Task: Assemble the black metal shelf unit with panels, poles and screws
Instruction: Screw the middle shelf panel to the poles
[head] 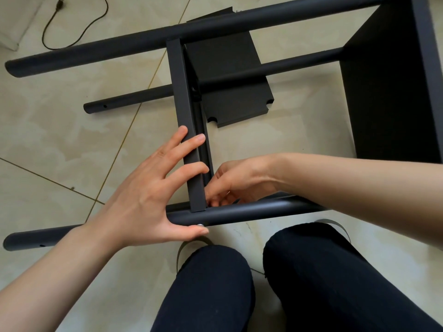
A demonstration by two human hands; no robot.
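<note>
Shelf frame lay on its side on tiled floor (pixel 60 144). Left hand (pixel 148 195) — fingers spread and straight — pressed against edge of upright panel (pixel 185 121), thumb on near pole (pixel 239 210). Right hand (pixel 237 183) reached into corner where panel met near pole, fingers curled; whether they pinched a screw could not be told, fingertips hidden behind pole. Loose panel (pixel 230 75) lay flat under middle pole (pixel 263 68); far pole (pixel 191 29) above. Large panel (pixel 393 92) stood at right. Cable (pixel 72 29) lay upper left; knees (pixel 263 283) filled foreground.
</note>
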